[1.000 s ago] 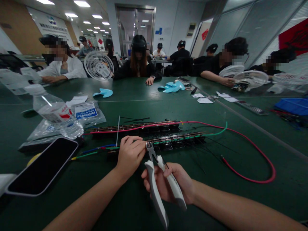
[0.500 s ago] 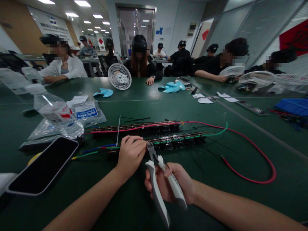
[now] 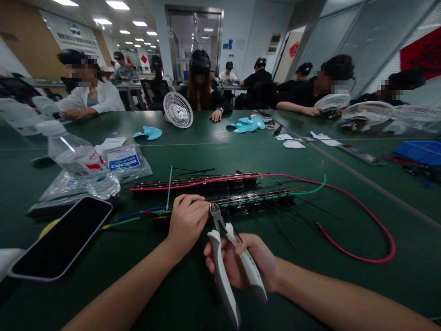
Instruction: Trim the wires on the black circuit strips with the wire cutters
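Observation:
My left hand (image 3: pixel 188 220) is closed over the near black strip (image 3: pixel 251 202), which has metal rails and a green wire along it. Its fingertips are partly hidden behind the hand. In my right hand (image 3: pixel 244 259) I hold a pair of diagonal cutters (image 3: pixel 220 225) with white and grey handles. The handles are spread, and the jaws sit at the strip beside my left fingers. What lies between the jaws cannot be made out. Behind it lies a second black strip (image 3: pixel 223 181) with a red wire (image 3: pixel 358 197) across it, looping to the right. A pale cable tie (image 3: pixel 169 188) stands upright at the left.
On the left are a phone (image 3: pixel 64 239), a water bottle (image 3: pixel 82 158) and a plastic bag (image 3: pixel 134 158). Cut black tie pieces lie around the strips. Across the table, people sit with white fan guards (image 3: pixel 178 110) and blue fan blades (image 3: pixel 246 124). A blue bin (image 3: pixel 423 152) stands far right.
The cutter handles and my right fingertips have shifted slightly left. My left hand stays in place. Across the table, the white fan guard has moved right and turned.

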`<state>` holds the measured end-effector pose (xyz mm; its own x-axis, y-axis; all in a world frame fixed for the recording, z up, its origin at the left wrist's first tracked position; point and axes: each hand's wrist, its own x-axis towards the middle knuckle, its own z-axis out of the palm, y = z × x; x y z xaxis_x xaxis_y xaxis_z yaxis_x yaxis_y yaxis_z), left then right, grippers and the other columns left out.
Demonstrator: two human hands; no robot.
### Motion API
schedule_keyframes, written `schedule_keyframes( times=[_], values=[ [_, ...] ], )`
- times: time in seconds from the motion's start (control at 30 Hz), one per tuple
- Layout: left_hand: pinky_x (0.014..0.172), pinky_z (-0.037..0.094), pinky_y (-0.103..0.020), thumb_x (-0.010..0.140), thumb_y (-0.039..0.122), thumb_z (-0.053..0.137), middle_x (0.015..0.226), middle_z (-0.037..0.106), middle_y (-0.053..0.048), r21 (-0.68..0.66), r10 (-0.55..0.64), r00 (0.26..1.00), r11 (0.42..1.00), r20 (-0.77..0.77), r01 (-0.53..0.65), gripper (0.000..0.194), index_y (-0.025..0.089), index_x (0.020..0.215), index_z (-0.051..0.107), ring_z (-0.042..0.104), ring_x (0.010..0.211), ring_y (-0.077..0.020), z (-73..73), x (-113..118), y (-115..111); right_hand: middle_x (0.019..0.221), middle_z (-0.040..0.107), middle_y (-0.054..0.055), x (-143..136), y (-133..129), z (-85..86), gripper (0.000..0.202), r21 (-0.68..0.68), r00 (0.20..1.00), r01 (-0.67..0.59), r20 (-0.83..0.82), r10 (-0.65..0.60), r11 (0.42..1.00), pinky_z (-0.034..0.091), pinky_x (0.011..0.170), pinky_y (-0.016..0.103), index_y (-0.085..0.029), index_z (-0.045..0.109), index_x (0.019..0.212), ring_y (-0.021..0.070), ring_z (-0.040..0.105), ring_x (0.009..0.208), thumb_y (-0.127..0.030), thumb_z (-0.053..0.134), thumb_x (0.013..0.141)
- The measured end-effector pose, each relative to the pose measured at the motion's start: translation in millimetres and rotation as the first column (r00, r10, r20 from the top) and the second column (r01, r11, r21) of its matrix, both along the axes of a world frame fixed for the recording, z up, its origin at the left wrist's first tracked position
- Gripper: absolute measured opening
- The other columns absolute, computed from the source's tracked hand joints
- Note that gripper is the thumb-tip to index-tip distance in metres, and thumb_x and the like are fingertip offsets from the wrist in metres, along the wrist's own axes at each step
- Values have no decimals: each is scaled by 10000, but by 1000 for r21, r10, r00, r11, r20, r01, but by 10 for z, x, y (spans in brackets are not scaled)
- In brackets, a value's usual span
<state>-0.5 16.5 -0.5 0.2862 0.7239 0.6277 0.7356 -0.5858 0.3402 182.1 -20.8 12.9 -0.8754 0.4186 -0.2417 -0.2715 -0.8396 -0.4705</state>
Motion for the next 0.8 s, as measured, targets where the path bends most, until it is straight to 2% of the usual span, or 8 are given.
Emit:
schedule_keyframes(
  times=[0.27,0.57,0.8],
  values=[
    [888,345,-437,912,182,511,931,741,-9,4,-1,1000,1000,6,1,181,219,900,688,596,975,-229,2,3,-3,851,642,127,-17,-13,3,407,11,1000,22,0,-22,1000,371,787,336,-85,595,928,213,570,793,-275,445,601],
    [893,344,-433,915,184,508,934,741,-1,-5,7,1000,1000,-2,-7,183,219,897,686,593,983,-226,2,0,5,924,648,156,3,25,2,532,19,1000,-2,-15,2,1000,361,779,296,-29,591,1069,208,572,843,-257,472,604],
    [883,349,-431,912,193,511,925,742,-4,5,8,1000,1000,-9,-8,181,224,887,688,598,979,-228,-6,-2,7,921,653,163,0,39,-1,551,14,1000,-2,-13,2,1000,360,786,289,-12,595,1069,204,573,841,-258,476,590]
  ],
)
